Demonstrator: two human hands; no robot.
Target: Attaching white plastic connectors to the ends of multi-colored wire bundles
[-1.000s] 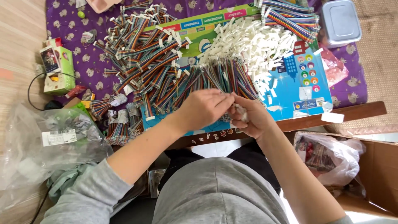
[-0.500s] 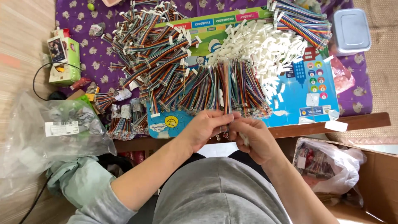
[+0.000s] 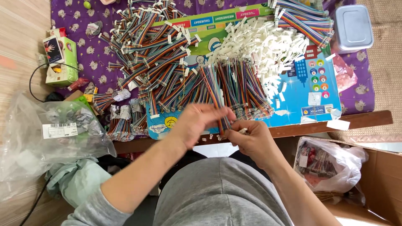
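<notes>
A strand of coloured wires (image 3: 217,98) is pinched at its near end between the fingers of the left hand (image 3: 197,123), just above the table edge (image 3: 360,119). The same end is met by the right hand (image 3: 251,140), whose fingertips are pressed together on a small white piece; what exactly is gripped cannot be told. The strand is laid over a blue board (image 3: 312,94), beside a heap of white connectors (image 3: 259,44). A tangle of wire bundles (image 3: 146,46) is spread to the left, near a clear plastic bag (image 3: 50,129).
</notes>
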